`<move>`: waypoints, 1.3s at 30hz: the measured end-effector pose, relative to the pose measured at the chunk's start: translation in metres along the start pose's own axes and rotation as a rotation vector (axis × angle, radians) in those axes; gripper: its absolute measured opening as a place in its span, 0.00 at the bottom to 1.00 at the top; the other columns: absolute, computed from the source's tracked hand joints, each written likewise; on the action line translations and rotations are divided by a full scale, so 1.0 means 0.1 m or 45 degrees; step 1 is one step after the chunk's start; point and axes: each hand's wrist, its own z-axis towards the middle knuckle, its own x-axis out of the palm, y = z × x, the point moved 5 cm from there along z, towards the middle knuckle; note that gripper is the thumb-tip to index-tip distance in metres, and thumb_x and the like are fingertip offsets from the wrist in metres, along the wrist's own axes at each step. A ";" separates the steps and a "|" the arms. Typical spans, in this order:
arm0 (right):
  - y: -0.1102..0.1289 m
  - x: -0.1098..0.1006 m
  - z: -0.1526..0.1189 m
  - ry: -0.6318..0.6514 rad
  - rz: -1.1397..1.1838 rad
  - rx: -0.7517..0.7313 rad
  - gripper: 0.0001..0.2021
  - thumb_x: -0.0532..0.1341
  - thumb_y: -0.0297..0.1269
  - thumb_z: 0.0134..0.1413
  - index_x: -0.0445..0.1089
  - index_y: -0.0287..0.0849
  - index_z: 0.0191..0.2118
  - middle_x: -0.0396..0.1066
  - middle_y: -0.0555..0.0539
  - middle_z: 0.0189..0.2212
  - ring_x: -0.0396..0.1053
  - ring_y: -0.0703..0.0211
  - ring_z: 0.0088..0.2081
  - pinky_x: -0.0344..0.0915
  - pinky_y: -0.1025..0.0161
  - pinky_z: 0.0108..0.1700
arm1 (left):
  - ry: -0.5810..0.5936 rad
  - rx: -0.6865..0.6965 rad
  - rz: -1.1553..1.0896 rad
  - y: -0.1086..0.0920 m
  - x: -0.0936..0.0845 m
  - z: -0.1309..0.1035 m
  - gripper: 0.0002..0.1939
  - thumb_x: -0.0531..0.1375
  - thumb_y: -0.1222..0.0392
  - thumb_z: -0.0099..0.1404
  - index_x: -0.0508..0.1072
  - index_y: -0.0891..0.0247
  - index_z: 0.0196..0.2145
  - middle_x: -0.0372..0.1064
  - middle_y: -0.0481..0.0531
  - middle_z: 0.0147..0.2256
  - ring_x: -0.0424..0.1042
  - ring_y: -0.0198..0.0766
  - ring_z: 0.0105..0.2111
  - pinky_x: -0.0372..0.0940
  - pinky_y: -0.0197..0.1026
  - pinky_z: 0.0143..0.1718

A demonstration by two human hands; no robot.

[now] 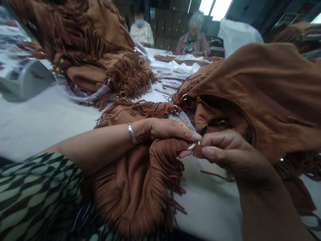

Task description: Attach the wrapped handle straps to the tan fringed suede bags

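Note:
A brown fringed suede bag [130, 187] lies in front of me at the table's near edge. My left hand [168, 130] reaches across its top and is closed on the bag's end, beside a gold metal ring [191, 146]. My right hand [230, 152] pinches a short brown leather strap [199, 151] between thumb and fingers, right at the ring. Whether the strap passes through the ring is hard to make out. Behind my left hand, a handle wrapped in clear plastic [187, 119] runs from the bag's far side.
More brown fringed bags are piled at the left [100, 67], and a large open brown bag [271, 87] lies at the right. Plastic-wrapped straps [173, 77] lie mid-table. Two people [194, 36] sit across the white table [30, 124]. A thin strap [213, 173] lies near my right wrist.

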 end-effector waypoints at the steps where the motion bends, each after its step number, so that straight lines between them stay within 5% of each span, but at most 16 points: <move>1: -0.01 0.00 0.00 0.010 0.008 0.020 0.17 0.66 0.49 0.45 0.70 0.39 0.21 0.56 0.52 0.15 0.50 0.68 0.17 0.45 0.68 0.18 | -0.003 -0.013 0.012 0.00 -0.01 0.00 0.19 0.66 0.48 0.55 0.73 0.68 0.19 0.66 0.49 0.19 0.61 0.30 0.19 0.58 0.34 0.23; 4: -0.06 -0.05 0.02 -0.012 0.060 0.077 0.17 0.67 0.48 0.45 0.70 0.38 0.21 0.54 0.54 0.14 0.47 0.70 0.16 0.41 0.69 0.17 | -0.009 -0.039 0.117 0.02 -0.02 0.01 0.22 0.63 0.45 0.58 0.73 0.69 0.20 0.66 0.50 0.19 0.61 0.31 0.20 0.59 0.35 0.25; 10: -0.07 -0.19 0.03 -0.411 0.058 0.088 0.14 0.68 0.45 0.44 0.72 0.38 0.26 0.63 0.51 0.16 0.53 0.69 0.17 0.46 0.70 0.17 | -0.407 0.147 0.310 -0.01 -0.14 0.02 0.31 0.52 0.36 0.63 0.72 0.69 0.22 0.64 0.49 0.19 0.60 0.29 0.20 0.58 0.33 0.25; 17: -0.08 -0.17 0.05 -0.298 -0.021 0.073 0.15 0.68 0.47 0.43 0.71 0.39 0.22 0.55 0.55 0.12 0.48 0.70 0.14 0.42 0.70 0.14 | -0.089 0.100 0.433 -0.04 -0.10 0.03 0.31 0.53 0.37 0.63 0.75 0.68 0.23 0.68 0.51 0.22 0.61 0.30 0.22 0.60 0.34 0.28; 26: -0.12 -0.09 0.08 -0.162 0.367 0.173 0.15 0.70 0.42 0.38 0.67 0.38 0.20 0.59 0.52 0.15 0.52 0.70 0.17 0.47 0.69 0.19 | 0.024 -0.067 0.307 0.04 -0.04 0.05 0.31 0.55 0.31 0.57 0.73 0.67 0.23 0.67 0.51 0.24 0.63 0.34 0.25 0.62 0.36 0.31; 28: -0.13 -0.11 0.08 -0.180 0.484 0.165 0.16 0.70 0.41 0.39 0.64 0.38 0.19 0.54 0.56 0.12 0.46 0.72 0.15 0.44 0.70 0.18 | -0.053 -0.004 0.500 -0.06 -0.03 0.03 0.32 0.50 0.33 0.62 0.73 0.67 0.27 0.67 0.51 0.26 0.63 0.33 0.27 0.60 0.35 0.31; 33: -0.09 -0.18 0.05 -0.253 0.563 0.104 0.17 0.68 0.40 0.42 0.61 0.38 0.18 0.50 0.57 0.12 0.42 0.74 0.15 0.40 0.71 0.17 | -0.540 -0.033 1.369 -0.37 0.14 -0.16 0.26 0.55 0.37 0.61 0.68 0.64 0.40 0.68 0.51 0.33 0.65 0.36 0.30 0.55 0.35 0.28; 39: -0.01 -0.14 0.01 -0.279 0.553 0.087 0.17 0.70 0.40 0.39 0.61 0.38 0.18 0.53 0.57 0.13 0.43 0.74 0.14 0.38 0.72 0.15 | -0.781 -0.187 1.763 -0.28 0.44 -0.19 0.18 0.48 0.47 0.67 0.65 0.66 0.36 0.68 0.57 0.31 0.68 0.42 0.28 0.54 0.38 0.25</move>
